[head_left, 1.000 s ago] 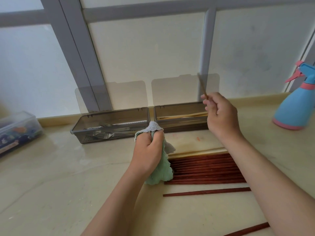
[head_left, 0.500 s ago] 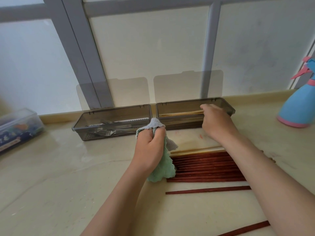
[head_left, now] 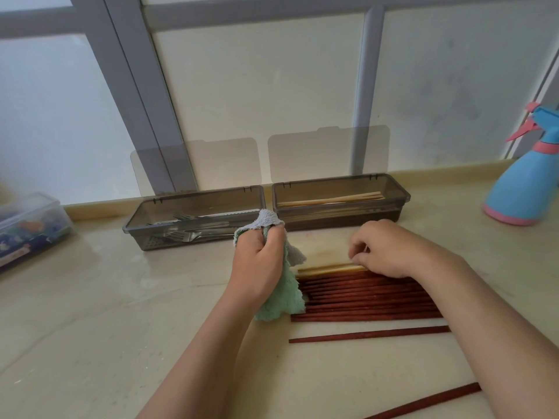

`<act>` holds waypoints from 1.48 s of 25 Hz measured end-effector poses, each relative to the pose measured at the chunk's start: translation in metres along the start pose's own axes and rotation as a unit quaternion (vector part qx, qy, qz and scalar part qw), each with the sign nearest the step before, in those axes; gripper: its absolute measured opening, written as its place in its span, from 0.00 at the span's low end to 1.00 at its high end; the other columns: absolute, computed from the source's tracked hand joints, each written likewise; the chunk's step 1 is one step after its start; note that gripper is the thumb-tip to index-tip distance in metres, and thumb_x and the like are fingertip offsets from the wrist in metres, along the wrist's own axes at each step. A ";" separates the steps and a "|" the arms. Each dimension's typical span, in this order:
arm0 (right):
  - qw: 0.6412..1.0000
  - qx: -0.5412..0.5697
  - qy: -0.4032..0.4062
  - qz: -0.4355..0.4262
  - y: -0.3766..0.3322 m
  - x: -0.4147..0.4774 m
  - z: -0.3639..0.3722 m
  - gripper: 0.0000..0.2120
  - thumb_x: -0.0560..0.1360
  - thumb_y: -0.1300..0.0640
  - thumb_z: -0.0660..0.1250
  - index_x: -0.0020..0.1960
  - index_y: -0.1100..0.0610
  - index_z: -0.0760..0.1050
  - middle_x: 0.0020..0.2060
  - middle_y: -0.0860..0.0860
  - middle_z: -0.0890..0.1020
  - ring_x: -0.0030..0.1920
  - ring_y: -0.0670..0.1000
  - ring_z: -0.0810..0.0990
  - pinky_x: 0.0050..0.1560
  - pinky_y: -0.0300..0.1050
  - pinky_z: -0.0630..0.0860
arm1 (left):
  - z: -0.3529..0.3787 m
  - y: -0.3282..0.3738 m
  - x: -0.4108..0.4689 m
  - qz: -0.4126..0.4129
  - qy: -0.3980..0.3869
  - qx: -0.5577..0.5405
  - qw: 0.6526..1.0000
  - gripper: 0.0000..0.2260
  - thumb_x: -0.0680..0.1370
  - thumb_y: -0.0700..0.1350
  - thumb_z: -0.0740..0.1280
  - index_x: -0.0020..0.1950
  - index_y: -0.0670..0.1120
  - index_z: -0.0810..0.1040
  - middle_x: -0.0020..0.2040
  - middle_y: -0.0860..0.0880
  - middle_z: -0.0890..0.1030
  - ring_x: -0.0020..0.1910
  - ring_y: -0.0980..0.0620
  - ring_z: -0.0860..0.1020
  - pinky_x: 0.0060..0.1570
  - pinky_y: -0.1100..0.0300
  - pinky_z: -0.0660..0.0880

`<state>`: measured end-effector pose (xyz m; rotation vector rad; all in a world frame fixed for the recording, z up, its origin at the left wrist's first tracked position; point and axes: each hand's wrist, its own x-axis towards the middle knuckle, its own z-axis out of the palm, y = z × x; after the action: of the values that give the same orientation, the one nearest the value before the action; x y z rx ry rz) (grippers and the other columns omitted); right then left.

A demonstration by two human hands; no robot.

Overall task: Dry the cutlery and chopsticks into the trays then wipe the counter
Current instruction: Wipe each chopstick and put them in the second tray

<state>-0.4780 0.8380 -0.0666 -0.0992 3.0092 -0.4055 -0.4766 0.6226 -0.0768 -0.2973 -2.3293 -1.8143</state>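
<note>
Soft daylight through the frosted window [head_left: 272, 86] leaves faint shadows; edges bow, perhaps slightly blurred at left.

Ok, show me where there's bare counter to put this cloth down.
Widest bare counter: front left, between the plastic box, the cutlery tray and the left arm. A smaller patch lies right, between the chopstick tray, the spray bottle and the right arm. Crowded: the middle, with dark chopsticks, the cloth, the left hand and right hand.
</note>
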 end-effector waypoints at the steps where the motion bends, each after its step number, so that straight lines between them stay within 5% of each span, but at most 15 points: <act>1: 1.000 0.001 0.002 0.002 -0.001 0.001 0.000 0.05 0.78 0.56 0.70 0.45 0.48 0.82 0.46 0.45 0.82 0.47 0.46 0.80 0.48 0.43 0.77 | -0.001 -0.001 0.001 0.002 0.002 0.003 1.000 0.23 0.83 0.41 0.59 0.27 0.46 0.61 0.20 0.57 0.67 0.29 0.46 0.79 0.27 0.63 0.68; 5: 0.999 -0.024 -0.026 0.007 -0.007 0.002 0.001 0.08 0.80 0.57 0.67 0.43 0.49 0.76 0.46 0.47 0.79 0.46 0.47 0.77 0.42 0.42 0.72 | -0.003 -0.005 0.002 -0.004 0.004 0.008 1.000 0.21 0.83 0.42 0.59 0.29 0.45 0.62 0.21 0.55 0.71 0.28 0.45 0.78 0.28 0.62 0.69; 10: 0.999 0.025 0.022 -0.013 -0.011 -0.006 -0.005 0.08 0.83 0.58 0.57 0.46 0.51 0.68 0.44 0.53 0.79 0.42 0.54 0.77 0.42 0.50 0.74 | -0.002 0.001 0.000 -0.018 0.019 -0.006 1.000 0.22 0.83 0.42 0.58 0.28 0.42 0.70 0.23 0.55 0.77 0.24 0.59 0.75 0.26 0.66 0.70; 14: 0.981 0.150 0.096 -0.081 -0.021 -0.017 -0.014 0.08 0.85 0.55 0.55 0.47 0.47 0.67 0.42 0.50 0.80 0.44 0.53 0.79 0.46 0.53 0.77 | -0.001 -0.001 0.000 -0.043 0.008 -0.037 0.998 0.23 0.85 0.47 0.55 0.39 0.41 0.85 0.37 0.50 0.86 0.37 0.55 0.84 0.36 0.61 0.79; 20: 0.970 0.195 0.077 -0.125 -0.037 -0.022 -0.006 0.08 0.84 0.54 0.58 0.47 0.46 0.70 0.41 0.47 0.80 0.43 0.48 0.78 0.45 0.46 0.77 | -0.001 0.002 -0.004 -0.043 0.048 -0.060 0.996 0.19 0.85 0.52 0.54 0.37 0.47 0.70 0.34 0.52 0.72 0.35 0.55 0.71 0.40 0.55 0.69; 23: 0.966 0.209 0.078 -0.129 -0.041 -0.023 -0.002 0.07 0.84 0.54 0.59 0.48 0.47 0.71 0.40 0.47 0.80 0.41 0.46 0.78 0.43 0.44 0.76 | -0.001 0.006 -0.006 -0.034 0.061 -0.058 0.996 0.18 0.86 0.50 0.53 0.38 0.47 0.69 0.32 0.56 0.72 0.31 0.60 0.70 0.37 0.63 0.69; 32: 0.940 0.264 0.116 -0.181 -0.062 -0.023 0.010 0.05 0.83 0.55 0.62 0.48 0.51 0.72 0.38 0.51 0.81 0.39 0.52 0.80 0.43 0.57 0.79 | 0.016 0.007 -0.012 0.016 0.031 -0.040 0.999 0.22 0.86 0.43 0.53 0.32 0.46 0.68 0.24 0.57 0.71 0.26 0.60 0.68 0.29 0.66 0.66; 35: 0.955 0.235 0.068 -0.169 -0.050 -0.024 0.004 0.05 0.83 0.52 0.61 0.51 0.48 0.75 0.37 0.51 0.83 0.39 0.51 0.81 0.44 0.53 0.79 | 0.005 0.008 -0.001 -0.011 0.107 -0.097 0.989 0.22 0.86 0.46 0.54 0.36 0.47 0.78 0.31 0.53 0.81 0.31 0.57 0.78 0.34 0.60 0.75; 37: 0.963 0.208 0.050 -0.166 -0.046 -0.023 0.004 0.08 0.84 0.52 0.60 0.51 0.47 0.77 0.36 0.51 0.82 0.38 0.54 0.81 0.43 0.56 0.78 | -0.003 0.004 0.006 -0.056 0.175 -0.127 0.975 0.19 0.86 0.49 0.55 0.38 0.46 0.76 0.33 0.50 0.78 0.30 0.59 0.76 0.36 0.58 0.75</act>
<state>-0.4524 0.7949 -0.0564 -0.5653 2.9233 -1.0914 -0.4816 0.6214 -0.0707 0.1190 -1.9132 -2.0265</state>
